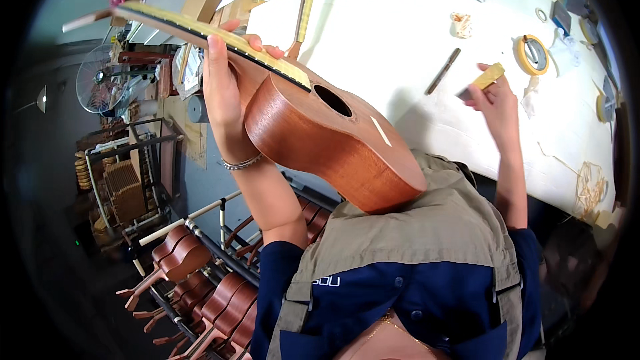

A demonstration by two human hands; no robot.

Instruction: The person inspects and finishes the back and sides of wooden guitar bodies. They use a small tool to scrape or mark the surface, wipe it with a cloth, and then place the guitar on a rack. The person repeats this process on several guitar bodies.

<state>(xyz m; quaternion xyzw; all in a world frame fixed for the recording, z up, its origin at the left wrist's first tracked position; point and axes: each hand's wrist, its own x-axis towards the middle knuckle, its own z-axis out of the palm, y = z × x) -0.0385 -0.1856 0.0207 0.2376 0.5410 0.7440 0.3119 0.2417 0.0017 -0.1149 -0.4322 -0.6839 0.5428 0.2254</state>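
Observation:
A reddish-brown ukulele without strings leans against my apron, tilted, its neck pointing up to the left. Yellow tape covers the fretboard along the neck. My left hand is wrapped around the neck from below, near the body, with fingertips showing past the far edge. In my right hand, over the bench, is a small flat metal blade wrapped in yellow tape, pinched between thumb and fingers. A dark slim stick-like tool lies on the bench left of this hand.
The white bench carries a yellow tape roll, a crumpled strip bundle and tangled pale strips. Another taped neck lies behind my ukulele. A rack of ukulele bodies stands at lower left, a fan beyond.

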